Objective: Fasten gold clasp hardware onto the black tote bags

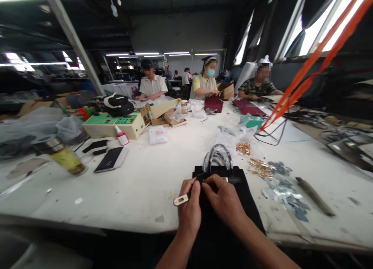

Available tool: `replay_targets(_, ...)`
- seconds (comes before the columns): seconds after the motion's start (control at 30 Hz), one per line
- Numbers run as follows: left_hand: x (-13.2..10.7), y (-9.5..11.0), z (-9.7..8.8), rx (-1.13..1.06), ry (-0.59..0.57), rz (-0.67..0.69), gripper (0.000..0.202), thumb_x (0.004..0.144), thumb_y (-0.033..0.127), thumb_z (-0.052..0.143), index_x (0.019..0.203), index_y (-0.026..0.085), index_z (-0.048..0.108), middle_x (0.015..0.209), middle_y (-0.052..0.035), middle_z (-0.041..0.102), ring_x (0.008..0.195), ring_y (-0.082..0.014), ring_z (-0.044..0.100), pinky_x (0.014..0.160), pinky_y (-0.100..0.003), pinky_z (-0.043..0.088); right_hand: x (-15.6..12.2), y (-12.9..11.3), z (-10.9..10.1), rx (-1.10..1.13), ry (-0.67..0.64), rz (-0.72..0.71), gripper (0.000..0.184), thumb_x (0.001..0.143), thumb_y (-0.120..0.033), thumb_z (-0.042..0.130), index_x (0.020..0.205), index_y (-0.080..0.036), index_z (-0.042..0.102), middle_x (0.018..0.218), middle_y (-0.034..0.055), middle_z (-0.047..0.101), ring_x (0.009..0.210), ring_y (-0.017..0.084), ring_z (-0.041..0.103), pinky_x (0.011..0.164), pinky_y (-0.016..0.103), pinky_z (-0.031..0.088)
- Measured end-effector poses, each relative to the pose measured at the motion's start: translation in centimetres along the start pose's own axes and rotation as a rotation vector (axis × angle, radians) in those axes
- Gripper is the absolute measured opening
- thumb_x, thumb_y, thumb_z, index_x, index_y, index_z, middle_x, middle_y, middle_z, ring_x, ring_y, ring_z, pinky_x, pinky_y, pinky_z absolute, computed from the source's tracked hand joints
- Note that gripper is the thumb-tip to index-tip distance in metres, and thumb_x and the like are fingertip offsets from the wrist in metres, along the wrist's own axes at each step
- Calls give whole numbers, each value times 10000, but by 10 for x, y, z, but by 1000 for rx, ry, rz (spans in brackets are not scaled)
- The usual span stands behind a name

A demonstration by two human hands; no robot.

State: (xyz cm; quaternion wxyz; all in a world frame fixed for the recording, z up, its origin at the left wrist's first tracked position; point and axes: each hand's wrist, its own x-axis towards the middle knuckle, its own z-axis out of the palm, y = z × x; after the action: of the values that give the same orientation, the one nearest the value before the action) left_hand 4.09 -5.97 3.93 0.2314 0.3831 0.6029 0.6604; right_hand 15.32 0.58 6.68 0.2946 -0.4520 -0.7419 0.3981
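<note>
A black bag (244, 191) lies on the white table (140, 191) in front of me, its plastic-wrapped handle (218, 156) arched up at the far end. My left hand (189, 210) is closed in a pinch on a black strap with a pale metal buckle (181, 200) sticking out at its left. My right hand (225, 201) is closed too, its fingers pinching the same strap near the bag's top edge. The two hands touch each other over the bag.
Gold metal fittings (259, 167) and silvery scraps (284, 193) lie right of the bag, with a dark tool (314, 196). A glass bottle (65, 156), a black phone (110, 159) and a green-topped machine (116, 125) stand at left. Three people work at the far end. Orange straps (314, 55) hang at right.
</note>
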Motion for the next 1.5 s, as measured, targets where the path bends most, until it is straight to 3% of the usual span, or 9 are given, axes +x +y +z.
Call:
replay_targets(0.37,27,-26,4,-50,86,-248,501,870,628,671,1150,215,704,1252,-52,696,1236,-273,594,1069,-368,455,21,18,-3,246,-90,-12,266,889,-379,601,1030,-228,769,878,-19,700,691,-15,572,680,73,412)
replay_targets(0.57,48,-29,-4,-7,62,-414,599,794,687,700,1222,269,672,1219,-34,708,1177,-291,641,1068,-450,471,55,82,-76,-37,292,97,430,915,-568,536,1106,-250,754,1046,6,708,895,43,637,841,127,468)
replay_targets(0.7,59,-32,-13,226,73,-177,629,816,685,676,1287,272,616,1342,-66,620,1254,-303,588,1088,-482,463,94,146,-124,-437,263,333,381,885,-482,582,1197,-313,720,1173,-3,684,1002,79,633,874,161,442)
replay_targets(0.87,55,0,-10,506,82,441,502,930,429,656,1385,256,530,1384,-95,543,1209,-266,585,1045,-450,504,127,184,-136,-537,145,418,423,788,-494,648,1121,-252,747,1152,50,679,1041,140,615,916,213,438)
replay_targets(0.97,51,26,5,579,-100,720,425,946,245,641,1360,248,544,1298,-76,583,1207,-210,576,1060,-378,492,140,188,-140,-568,103,459,395,746,-456,656,1058,-235,756,1117,65,681,1011,160,619,944,268,450)
replay_targets(1.07,56,37,27,659,-329,783,405,928,215,656,1322,229,567,1241,-65,619,1152,-196,585,1020,-366,504,149,181,-148,-562,88,465,347,699,-354,669,995,-200,764,1075,81,687,1005,171,629,943,273,460)
replay_targets(1.27,77,23,56,1025,-668,592,272,897,318,710,1141,205,671,1133,-67,659,1111,-284,566,968,-485,467,101,138,-151,-316,198,331,460,904,-498,475,1261,-284,670,1113,15,698,955,71,663,854,160,494)
replay_targets(1.33,81,18,59,1070,-710,596,153,940,293,645,1056,202,687,1080,-71,655,1086,-281,563,949,-477,448,63,120,-137,10,266,266,578,845,-618,564,1245,-214,671,1056,45,704,892,81,666,792,152,510)
replay_targets(1.5,86,19,64,1030,-733,545,82,938,260,626,924,192,669,973,-57,667,1007,-259,580,877,-419,437,-12,93,-82,275,49,216,548,771,-663,648,1038,-191,724,1002,42,697,907,109,651,814,167,531)
